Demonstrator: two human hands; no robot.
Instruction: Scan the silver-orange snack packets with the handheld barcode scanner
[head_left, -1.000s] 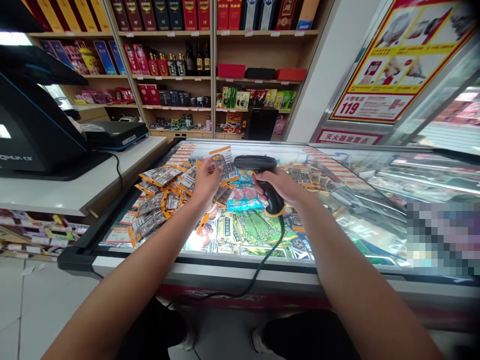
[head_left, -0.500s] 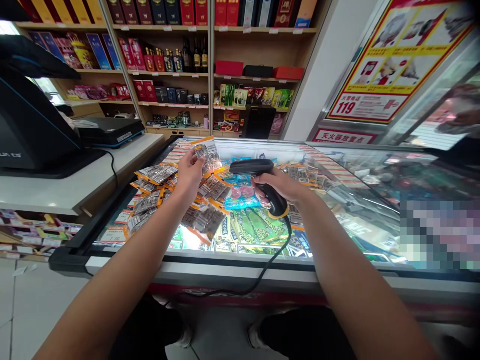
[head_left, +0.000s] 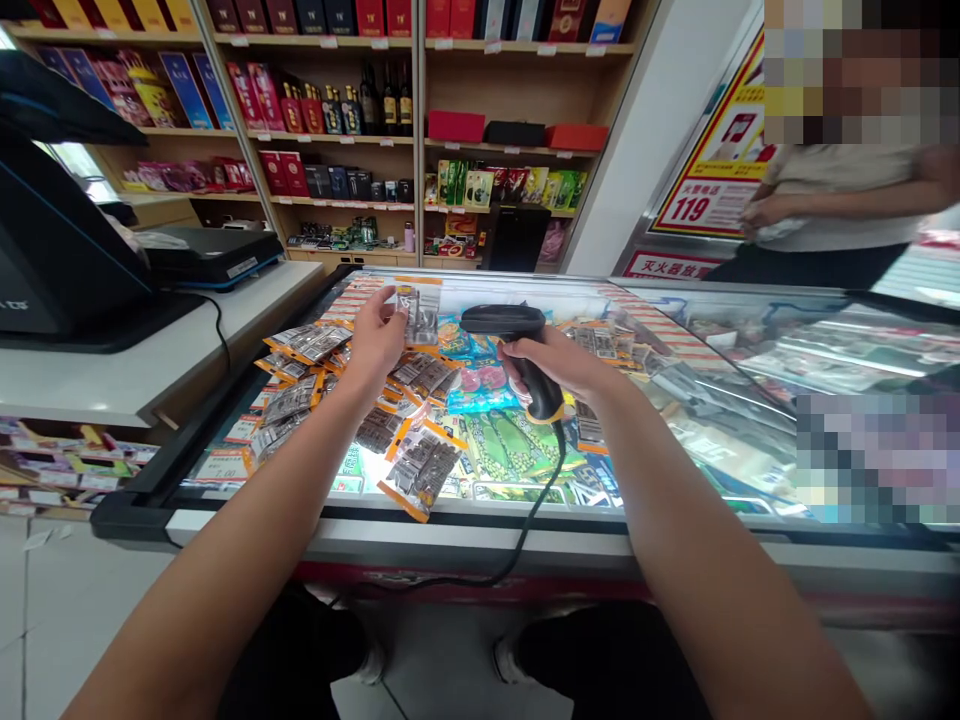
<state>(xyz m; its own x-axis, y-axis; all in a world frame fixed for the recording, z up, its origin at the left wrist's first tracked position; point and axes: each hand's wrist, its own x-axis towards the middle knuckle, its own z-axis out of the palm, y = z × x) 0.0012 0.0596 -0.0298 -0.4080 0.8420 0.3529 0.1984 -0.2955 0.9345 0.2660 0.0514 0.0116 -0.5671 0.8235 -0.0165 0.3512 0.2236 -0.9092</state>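
My left hand (head_left: 377,332) pinches a small clear snack packet with orange ends (head_left: 420,312), held up above a heap of similar packets (head_left: 300,395) on the freezer's glass top. In my right hand (head_left: 551,360) is a black handheld barcode scanner (head_left: 502,320), gripped by its handle, its head pointing left toward the packet. One loose packet (head_left: 422,465) lies on the glass near the front edge. More orange-edged packets (head_left: 600,345) lie behind and to the right of the scanner. Green and blue frozen packs (head_left: 510,445) show through the glass.
The scanner's black cable (head_left: 529,530) hangs over the freezer's front rim (head_left: 465,545). At left, a counter (head_left: 112,385) carries a black checkout terminal (head_left: 60,230) and a scale (head_left: 217,262). Shelves of boxes and bottles (head_left: 322,110) stand behind. A person (head_left: 840,190) stands at the far right.
The packet in my left hand has turned more upright and faces me. The loose packet near the front edge has slid down toward me. A person has come into view at the right.
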